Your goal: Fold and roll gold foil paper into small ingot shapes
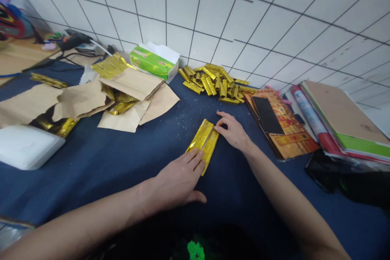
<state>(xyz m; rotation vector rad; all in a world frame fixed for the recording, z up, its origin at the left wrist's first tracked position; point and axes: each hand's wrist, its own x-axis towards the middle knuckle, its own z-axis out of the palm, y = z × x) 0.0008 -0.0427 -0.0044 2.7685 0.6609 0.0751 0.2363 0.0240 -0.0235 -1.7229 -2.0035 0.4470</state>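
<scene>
The foil [210, 146] lies on the tabletop [122, 158] just ahead, its long axis slanting away and slightly right. The left hand [179, 174], fingers laid flat and gripping nothing, covers its near end; the right hand [230, 131] pinches the far right edge (by thumb and forefinger, it seems). Both touch it.

The folded rectangular gold sheet [199, 136] presents a glossy, foil-like finish, as do the small gold tubes [209, 85]; the dark-blue bench covering [146, 150] appears matt cloth, the torn brown sheets [77, 99] matt paper, and the rounded white box [30, 146] smooth plastic.
</scene>
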